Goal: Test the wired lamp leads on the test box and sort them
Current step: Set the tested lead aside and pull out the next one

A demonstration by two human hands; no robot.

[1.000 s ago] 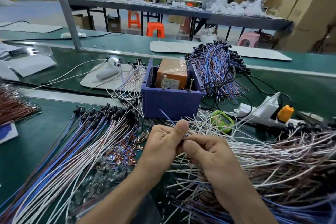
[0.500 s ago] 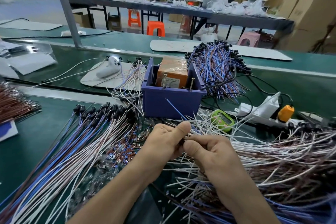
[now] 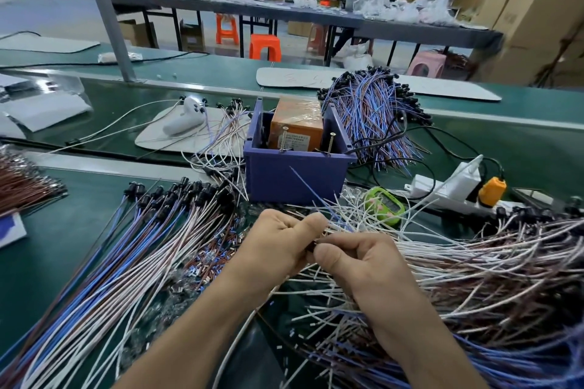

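Sorting looks partway done: left hand (image 3: 284, 240) and right hand (image 3: 357, 262) both pinch one lamp lead (image 3: 312, 247) near the test box (image 3: 297, 177), tidy bundle (image 3: 142, 246) lying left, large tangled heap (image 3: 474, 268) right likely untested.

Bare forearms lead to bare left hand (image 3: 282, 241) and right hand (image 3: 360, 262).

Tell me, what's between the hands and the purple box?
Loose white and blue wire ends fan up there. One blue wire pokes up across the front of the box. The head view shows it.
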